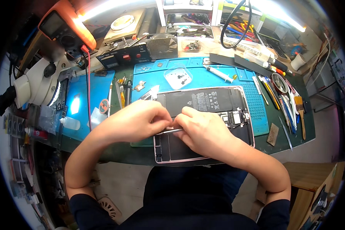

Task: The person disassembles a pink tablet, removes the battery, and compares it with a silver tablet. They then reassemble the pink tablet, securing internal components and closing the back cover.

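Note:
An opened tablet (243, 100) with a pink-edged frame lies on the bench in front of me, its black battery (197, 100) and circuit board (234, 118) exposed. My right hand (203, 128) is closed around a slim silver metal tool (170, 131), whose tip points left over the tablet's left side; its exact kind is unclear. Right beside it, the fingertips of my left hand (149, 119) are pinched together above the tablet's left part. Whatever sits between them is too small or hidden to make out.
Beyond the tablet, a blue work mat (149, 78) bears a clear dish of small parts (177, 78) and a syringe (220, 74). Brushes and hand tools (287, 96) lie to the right. An orange multimeter (67, 28) and a white microscope (30, 86) stand left.

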Motion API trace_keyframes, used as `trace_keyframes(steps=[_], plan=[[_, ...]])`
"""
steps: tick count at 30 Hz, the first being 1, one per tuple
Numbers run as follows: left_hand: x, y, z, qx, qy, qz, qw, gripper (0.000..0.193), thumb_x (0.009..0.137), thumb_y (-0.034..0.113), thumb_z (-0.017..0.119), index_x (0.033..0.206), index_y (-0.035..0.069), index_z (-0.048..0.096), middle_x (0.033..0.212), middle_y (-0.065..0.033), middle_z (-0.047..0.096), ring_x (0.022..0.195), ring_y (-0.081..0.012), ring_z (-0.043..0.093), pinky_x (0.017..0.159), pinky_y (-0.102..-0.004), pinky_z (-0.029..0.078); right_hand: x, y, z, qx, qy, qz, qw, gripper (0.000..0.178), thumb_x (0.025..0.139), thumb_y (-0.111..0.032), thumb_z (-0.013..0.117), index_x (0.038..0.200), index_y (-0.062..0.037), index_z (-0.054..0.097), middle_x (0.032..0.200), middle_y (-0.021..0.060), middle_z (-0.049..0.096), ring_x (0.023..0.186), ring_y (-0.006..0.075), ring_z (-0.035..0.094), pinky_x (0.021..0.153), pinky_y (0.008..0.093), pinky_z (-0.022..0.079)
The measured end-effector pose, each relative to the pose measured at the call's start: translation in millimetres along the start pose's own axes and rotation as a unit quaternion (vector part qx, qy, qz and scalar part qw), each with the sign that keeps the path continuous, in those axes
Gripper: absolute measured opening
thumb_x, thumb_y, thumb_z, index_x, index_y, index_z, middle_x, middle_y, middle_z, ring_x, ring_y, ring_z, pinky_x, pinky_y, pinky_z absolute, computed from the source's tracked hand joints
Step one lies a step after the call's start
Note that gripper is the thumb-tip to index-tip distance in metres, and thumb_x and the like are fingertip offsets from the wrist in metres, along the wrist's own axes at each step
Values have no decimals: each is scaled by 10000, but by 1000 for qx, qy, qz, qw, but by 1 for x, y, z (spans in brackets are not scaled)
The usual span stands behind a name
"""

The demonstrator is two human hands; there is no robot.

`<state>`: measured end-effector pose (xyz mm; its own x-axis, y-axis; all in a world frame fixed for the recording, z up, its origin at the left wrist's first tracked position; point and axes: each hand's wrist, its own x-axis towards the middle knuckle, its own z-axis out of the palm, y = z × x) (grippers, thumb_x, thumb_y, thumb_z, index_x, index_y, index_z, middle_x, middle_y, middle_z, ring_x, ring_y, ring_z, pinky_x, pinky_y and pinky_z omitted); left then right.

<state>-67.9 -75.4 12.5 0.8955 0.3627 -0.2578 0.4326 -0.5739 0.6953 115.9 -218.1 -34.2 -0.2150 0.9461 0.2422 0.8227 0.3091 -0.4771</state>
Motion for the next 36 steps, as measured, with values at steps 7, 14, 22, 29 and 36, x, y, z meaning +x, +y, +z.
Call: trace_keyframes(steps=[7, 14, 22, 29, 36], plan=[[7, -10, 0, 28, 62, 14, 998, 150, 915, 115, 801, 999, 12, 730, 831, -51, 680, 748, -121, 649, 687, -303, 526, 10, 8, -7, 30, -74, 18, 997, 238, 941, -233, 746, 954, -14, 655, 987, 149, 664, 923, 362, 718, 795, 454, 605], [11, -12, 1, -11, 64, -48, 997, 126, 908, 99, 801, 967, 4, 742, 790, -68, 697, 719, -141, 667, 690, -318, 534, 19, 17, -10, 54, -105, 6, 993, 231, 928, -254, 766, 995, -41, 711, 992, 135, 700, 992, 344, 708, 861, 447, 580], [7, -23, 13, 70, 129, 30, 989, 127, 891, 88, 805, 975, 14, 744, 835, -87, 714, 752, -190, 689, 704, -343, 543, 24, 16, -16, 54, -132, 25, 990, 241, 911, -263, 762, 1013, -47, 735, 1011, 140, 725, 1019, 338, 710, 883, 447, 573], [-13, -31, 12, 46, 130, 163, 977, 183, 905, -39, 720, 1079, 15, 742, 1046, -109, 743, 1007, -267, 722, 879, -367, 566, 24, 17, -14, 51, -126, 26, 990, 240, 904, -261, 752, 1012, -47, 744, 1013, 149, 739, 1035, 340, 716, 903, 454, 576], [-30, -44, 23, 110, 169, 257, 945, 242, 881, -22, 760, 1119, 20, 740, 1097, -133, 747, 1063, -310, 725, 897, -404, 591, 23, 19, -12, 58, -115, 18, 991, 236, 881, -237, 755, 994, -30, 745, 1001, 162, 738, 1022, 350, 716, 902, 456, 575]])
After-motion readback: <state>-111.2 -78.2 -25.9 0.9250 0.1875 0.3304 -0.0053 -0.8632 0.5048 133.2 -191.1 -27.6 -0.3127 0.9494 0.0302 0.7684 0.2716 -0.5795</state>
